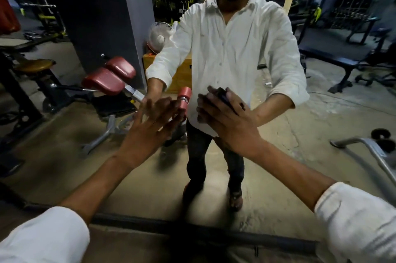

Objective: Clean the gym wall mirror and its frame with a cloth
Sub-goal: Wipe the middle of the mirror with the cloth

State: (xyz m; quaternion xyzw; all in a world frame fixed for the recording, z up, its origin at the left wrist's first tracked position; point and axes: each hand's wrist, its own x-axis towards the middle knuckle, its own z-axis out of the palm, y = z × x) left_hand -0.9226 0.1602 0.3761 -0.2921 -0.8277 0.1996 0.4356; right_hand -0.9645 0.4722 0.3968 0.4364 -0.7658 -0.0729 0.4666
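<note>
I face the wall mirror [300,125], which reflects a person in a white shirt and a headset. Its dark frame [171,227] runs along the bottom. My left hand [150,129] reaches to the glass with fingers straight and spread, its tips meeting their reflection; it holds nothing. My right hand [231,125] lies flat against the glass and presses a small dark cloth [224,96] under its straight fingers. Only a dark edge of the cloth shows past the fingers.
The mirror reflects gym gear: a red padded bench [107,78] at left, a pedestal fan [159,36], a wooden box [182,74] and a black bench [334,59] at right. A grey metal tube frame [368,151] sits at the right edge.
</note>
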